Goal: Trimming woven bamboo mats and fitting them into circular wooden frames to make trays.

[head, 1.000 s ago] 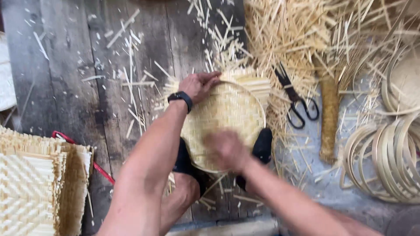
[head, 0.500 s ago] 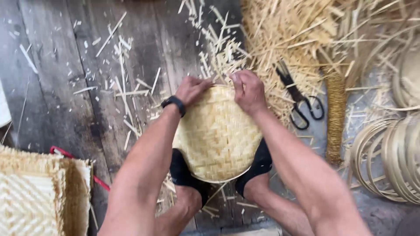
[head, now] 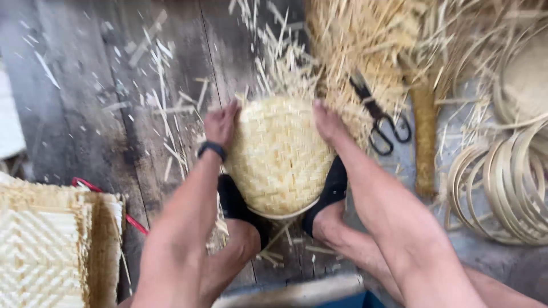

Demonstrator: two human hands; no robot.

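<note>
While both hands press against its far edge, the woven basket [head: 278, 157] sits between the person's knees, over a dark plank floor [head: 85, 108] strewn with pale splinters. It is round and domed, plaited from flat, straw-coloured strips in a tight criss-cross, with a smooth pale hoop showing along its near rim. The left hand [head: 220, 124], a black wristband just behind it, grips the upper left edge with fingers curled onto the weave; the right hand [head: 326, 121] clasps the upper right edge the same way. Motion blur softens the whole picture, so the fingertips merge with the weave and I cannot tell how far they wrap over the rim. The far rim itself is lost against the heap of loose strips [head: 365, 45] behind it. Black scissors [head: 379, 122] lie just right of the right hand, partly sunk in that heap. Coiled bamboo hoops [head: 502, 182] are cut off by the right edge, and a woven mat [head: 40, 256] by the lower left corner. The basket's near side hides the feet.
</note>
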